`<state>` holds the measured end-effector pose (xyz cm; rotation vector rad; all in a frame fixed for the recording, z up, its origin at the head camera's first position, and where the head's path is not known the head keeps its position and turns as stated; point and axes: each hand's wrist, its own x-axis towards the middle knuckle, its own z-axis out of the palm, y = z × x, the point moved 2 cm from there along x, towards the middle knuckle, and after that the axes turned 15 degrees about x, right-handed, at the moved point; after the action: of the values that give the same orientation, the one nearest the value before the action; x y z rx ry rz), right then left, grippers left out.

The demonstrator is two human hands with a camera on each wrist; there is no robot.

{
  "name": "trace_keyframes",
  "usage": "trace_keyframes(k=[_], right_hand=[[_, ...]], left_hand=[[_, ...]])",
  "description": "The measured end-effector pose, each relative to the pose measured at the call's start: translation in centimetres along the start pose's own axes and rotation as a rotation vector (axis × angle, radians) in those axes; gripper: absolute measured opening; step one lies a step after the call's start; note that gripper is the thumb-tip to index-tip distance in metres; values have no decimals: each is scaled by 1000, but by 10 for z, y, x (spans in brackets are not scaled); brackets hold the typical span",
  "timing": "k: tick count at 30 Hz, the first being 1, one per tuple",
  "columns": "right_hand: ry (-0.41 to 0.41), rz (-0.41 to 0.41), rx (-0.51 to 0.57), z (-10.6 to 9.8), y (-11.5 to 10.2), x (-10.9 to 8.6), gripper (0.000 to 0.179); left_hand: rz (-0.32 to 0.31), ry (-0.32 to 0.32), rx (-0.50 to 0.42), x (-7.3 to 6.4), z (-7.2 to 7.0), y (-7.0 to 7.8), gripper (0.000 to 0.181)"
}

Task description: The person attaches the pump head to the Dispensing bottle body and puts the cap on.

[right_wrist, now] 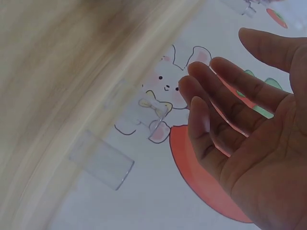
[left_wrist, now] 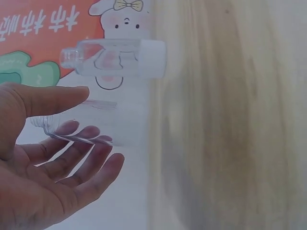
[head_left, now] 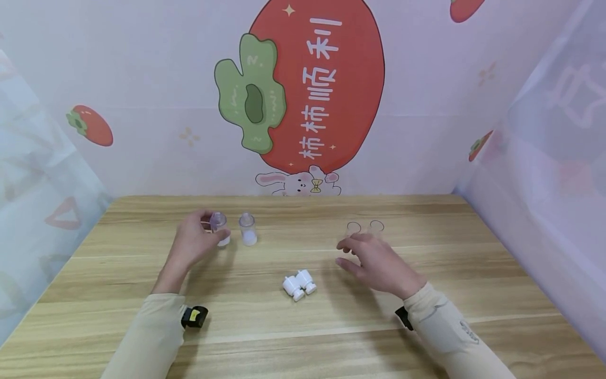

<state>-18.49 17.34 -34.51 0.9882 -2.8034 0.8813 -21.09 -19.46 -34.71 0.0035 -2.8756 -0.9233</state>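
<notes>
My left hand (head_left: 191,239) has its thumb and fingers around a clear bottle (head_left: 219,223) with a narrow neck. Through its transparent wall the fingertips show in the left wrist view. A similar clear bottle (left_wrist: 108,57) with a white base stands just right of it. My right hand (head_left: 381,266) holds nothing, its fingers loosely bent and spread from the thumb. Beyond that hand stand two clear open cylinders (right_wrist: 101,160), partly hidden by it in the head view. Two white pump heads (head_left: 299,285) lie side by side between the hands.
The wooden tabletop (head_left: 265,337) meets a cloth backdrop (head_left: 161,158) printed with persimmons and a rabbit. Similar cloth hangs along the left and right sides. Each wrist wears a dark strapped device (head_left: 194,317).
</notes>
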Motion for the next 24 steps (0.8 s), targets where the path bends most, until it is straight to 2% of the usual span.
trace_keyframes(k=[9,14,24], right_hand=[[-40,-12,14,11,-4,1,27],[-50,-35,9,16,-4,2,26],[-85,8,41,23,-8,4,33]], left_hand=[[54,89,-16,-4,-8,13,47],[83,125,-63,-3,-10,21,44],[147,170,-127,-3,-11,37,41]])
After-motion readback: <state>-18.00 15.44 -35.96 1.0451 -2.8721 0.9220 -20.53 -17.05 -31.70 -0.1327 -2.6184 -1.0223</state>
